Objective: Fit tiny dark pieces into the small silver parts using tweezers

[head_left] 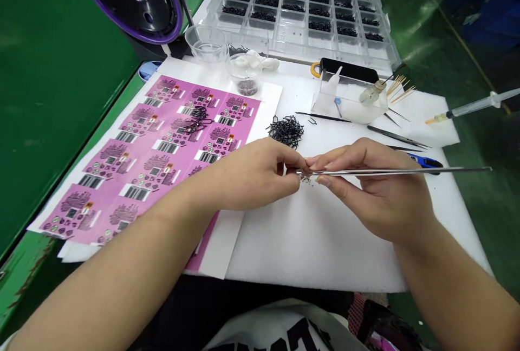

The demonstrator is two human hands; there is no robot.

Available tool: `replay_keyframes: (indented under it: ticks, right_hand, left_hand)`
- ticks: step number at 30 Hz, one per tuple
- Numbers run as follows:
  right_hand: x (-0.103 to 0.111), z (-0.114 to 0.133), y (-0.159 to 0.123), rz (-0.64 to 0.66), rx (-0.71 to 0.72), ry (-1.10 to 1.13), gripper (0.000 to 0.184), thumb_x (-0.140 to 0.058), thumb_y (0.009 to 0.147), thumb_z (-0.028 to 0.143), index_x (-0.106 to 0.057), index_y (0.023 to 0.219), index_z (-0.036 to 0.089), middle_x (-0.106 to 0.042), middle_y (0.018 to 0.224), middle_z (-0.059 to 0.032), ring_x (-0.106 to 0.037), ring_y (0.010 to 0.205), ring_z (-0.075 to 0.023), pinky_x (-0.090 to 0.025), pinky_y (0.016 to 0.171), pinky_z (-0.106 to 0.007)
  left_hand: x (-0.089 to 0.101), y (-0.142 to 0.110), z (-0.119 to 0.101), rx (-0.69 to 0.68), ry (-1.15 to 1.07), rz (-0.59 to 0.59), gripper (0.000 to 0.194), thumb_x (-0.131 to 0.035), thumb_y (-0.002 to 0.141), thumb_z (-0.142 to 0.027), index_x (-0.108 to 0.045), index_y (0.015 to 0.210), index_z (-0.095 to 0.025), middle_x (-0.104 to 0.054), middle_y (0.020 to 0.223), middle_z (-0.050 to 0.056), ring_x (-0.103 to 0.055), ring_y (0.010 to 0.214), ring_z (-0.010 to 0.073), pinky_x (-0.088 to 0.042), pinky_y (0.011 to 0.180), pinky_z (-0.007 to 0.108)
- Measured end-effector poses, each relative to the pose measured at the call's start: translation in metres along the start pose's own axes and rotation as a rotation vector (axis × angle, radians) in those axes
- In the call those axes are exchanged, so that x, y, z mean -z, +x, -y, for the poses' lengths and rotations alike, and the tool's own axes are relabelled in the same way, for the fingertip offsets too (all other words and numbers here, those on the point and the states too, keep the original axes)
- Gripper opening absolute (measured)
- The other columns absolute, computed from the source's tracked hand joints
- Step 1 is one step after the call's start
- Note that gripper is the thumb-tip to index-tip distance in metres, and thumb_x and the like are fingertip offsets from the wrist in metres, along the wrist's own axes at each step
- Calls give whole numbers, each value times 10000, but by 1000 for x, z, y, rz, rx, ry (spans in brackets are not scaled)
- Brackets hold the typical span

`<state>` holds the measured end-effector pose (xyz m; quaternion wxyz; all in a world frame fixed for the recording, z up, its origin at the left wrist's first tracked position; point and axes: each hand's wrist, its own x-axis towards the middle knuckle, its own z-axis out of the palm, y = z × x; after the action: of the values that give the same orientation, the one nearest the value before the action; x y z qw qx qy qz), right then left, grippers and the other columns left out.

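Working this side of the black clip pile (286,131), I'd steady the metal tool (406,170): right fingers (344,191) closed around it, left fingers (284,186) pinched by one end, contents hidden.

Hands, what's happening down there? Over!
Right hand gripping tweezers. Left hand pinched near their tips; held piece unclear. Heap of black pieces just beyond, nothing visibly blocking.

Around one heap of black bent pieces (286,132): on its near side, two hands, one left hand (255,175) and one right hand (385,194), with one slim metal tool (450,170); to its left, one visible pink sheet (138,150); beyond it, two clear cups (206,49) and one compartment box (291,33); to its right, one syringe (471,106) and one glass bottle (371,93).
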<state>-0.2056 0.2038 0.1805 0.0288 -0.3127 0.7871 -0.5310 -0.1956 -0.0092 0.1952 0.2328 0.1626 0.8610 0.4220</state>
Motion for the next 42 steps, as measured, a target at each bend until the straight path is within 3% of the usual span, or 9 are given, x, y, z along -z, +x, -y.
replay_keyframes:
  ticks: [16, 27, 32, 34, 38, 42]
  right_hand:
    - [0, -1, 1, -1, 10, -59, 175, -729, 803, 129, -647, 911, 240, -742, 978, -24, -704, 917, -210, -595, 814, -369]
    - [0, 0, -2, -24, 110, -118, 216, -737, 786, 103, -659, 921, 252, -745, 987, -16, -710, 941, -215, -590, 854, -379]
    - [4, 1, 0, -114, -18, 24, 166, -744, 788, 151, -663, 884, 259, -749, 960, -22, -716, 915, -235, -603, 798, -391]
    - [6, 1, 2, -131, -103, -25, 131, -744, 792, 181, -666, 866, 256, -748, 930, -16, -715, 881, -230, -600, 750, -381]
    - [5, -4, 5, 24, -182, -248, 94, -736, 791, 214, -699, 863, 261, -747, 880, 19, -705, 825, -199, -579, 712, -353]
    - [-2, -10, 6, 136, -216, -269, 81, -703, 804, 206, -698, 862, 263, -748, 882, 36, -701, 836, -192, -582, 744, -357]
  left_hand:
    - [0, 0, 0, 0, -22, 19, 223, -466, 863, -227, -689, 868, -233, -531, 653, -38, -442, 583, 119, -332, 529, 248]
    - [2, 0, -1, -8, -75, 27, 245, -463, 897, -248, -707, 892, -224, -659, 784, -24, -588, 742, 152, -424, 680, 268]
    - [3, 0, -1, 22, -99, -2, 262, -494, 884, -255, -736, 984, -250, -714, 884, -13, -634, 832, 176, -457, 744, 280]
    - [5, -1, -1, 59, -79, -46, 277, -511, 875, -264, -741, 1028, -279, -727, 931, -16, -645, 877, 187, -465, 755, 285]
    - [9, -3, -3, 95, -55, -153, 288, -506, 881, -284, -750, 1033, -290, -732, 901, -13, -655, 885, 196, -461, 699, 282]
    - [10, -4, -6, 99, -74, -204, 285, -518, 879, -284, -745, 1050, -272, -722, 863, -5, -653, 831, 186, -437, 624, 266]
